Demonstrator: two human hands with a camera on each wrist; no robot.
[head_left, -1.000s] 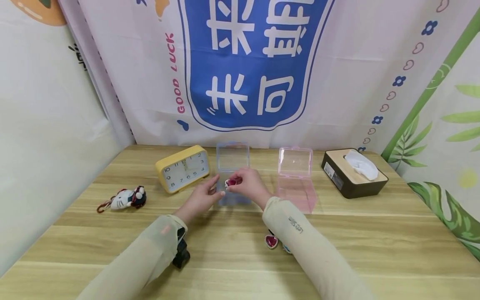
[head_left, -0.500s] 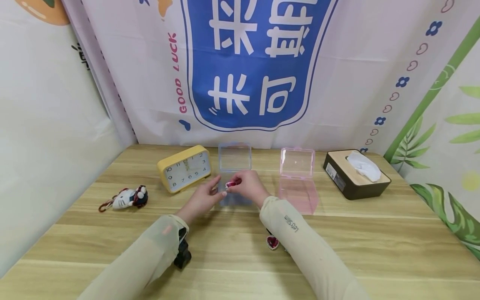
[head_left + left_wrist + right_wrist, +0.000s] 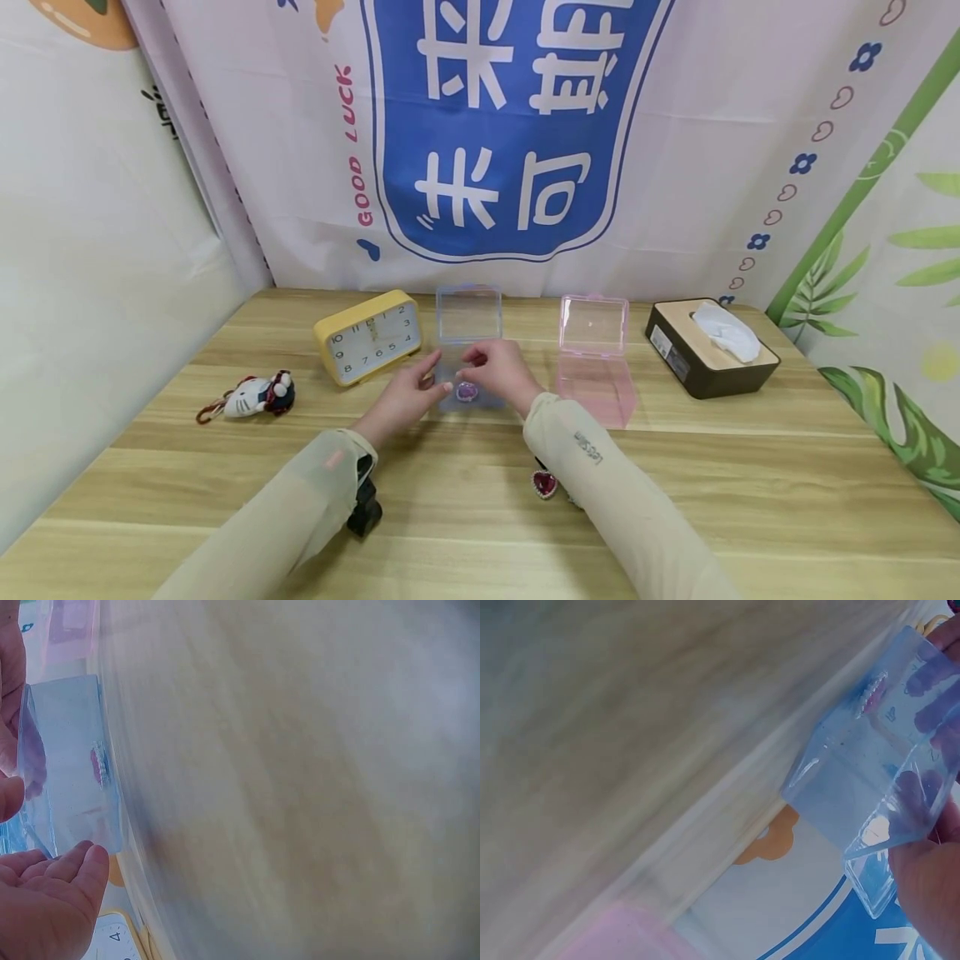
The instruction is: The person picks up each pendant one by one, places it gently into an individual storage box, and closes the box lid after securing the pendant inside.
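A clear blue box (image 3: pixel 469 333) stands open at mid-table with its lid upright. A red heart gem (image 3: pixel 467 391) lies inside its base, and shows through the wall in the wrist views (image 3: pixel 98 765) (image 3: pixel 871 694). My left hand (image 3: pixel 408 392) holds the box's left near corner between thumb and fingers (image 3: pixel 56 896). Just above the base hovers my right hand (image 3: pixel 498 371), with loosely curled fingers that hold nothing. A second red heart gem (image 3: pixel 543 483) lies on the table beside my right forearm.
An open pink box (image 3: pixel 596 358) stands right of the blue one. A yellow clock (image 3: pixel 367 337) is to its left, a cat keychain (image 3: pixel 251 396) further left, and a tissue box (image 3: pixel 708 346) at the far right. Printed cloth walls close in the table.
My right hand pinched the red heart gem over the blue box; it has let go, and the gem now lies inside the box. The left hand stayed on the box.
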